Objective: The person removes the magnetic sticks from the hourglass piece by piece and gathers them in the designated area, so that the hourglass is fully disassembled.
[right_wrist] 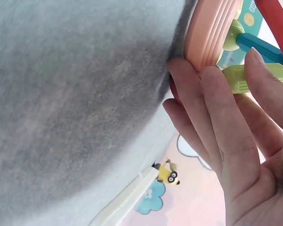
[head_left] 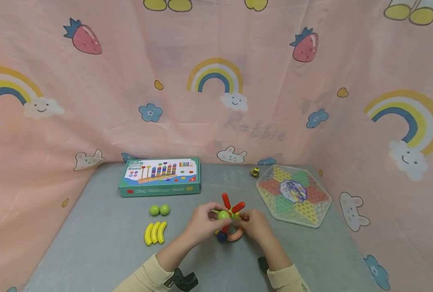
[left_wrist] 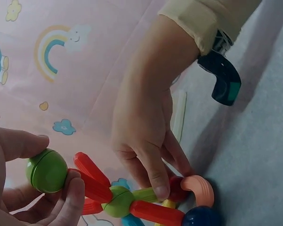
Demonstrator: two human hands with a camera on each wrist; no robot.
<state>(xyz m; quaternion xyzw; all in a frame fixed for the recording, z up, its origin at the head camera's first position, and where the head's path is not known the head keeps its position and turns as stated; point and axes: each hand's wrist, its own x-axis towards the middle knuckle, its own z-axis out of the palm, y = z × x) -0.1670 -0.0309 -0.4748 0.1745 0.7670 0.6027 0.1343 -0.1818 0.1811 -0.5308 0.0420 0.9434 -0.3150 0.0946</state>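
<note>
My left hand [head_left: 203,223] pinches a bright green ball [left_wrist: 46,170] between thumb and fingers, right at the end of a red stick [left_wrist: 92,186]. The stick belongs to a ball-and-stick construction standing on the table. Red sticks, a blue stick [right_wrist: 261,47] and a light green stick [right_wrist: 238,78] meet at a green hub ball [left_wrist: 117,201]. Lower down are a dark blue ball [head_left: 221,236] and a curved orange piece [head_left: 236,234]. My right hand [head_left: 258,225] grips the construction's right side, fingers around the dark red ball [left_wrist: 178,190] and thumb by the light green stick.
Two green balls [head_left: 159,209] and several yellow curved pieces [head_left: 155,233] lie to the left. Behind them is a Ring Challenge Game box [head_left: 159,190]. A hexagonal game board [head_left: 313,219] lies at the right, with a small yellow figure [head_left: 254,172] near its back corner.
</note>
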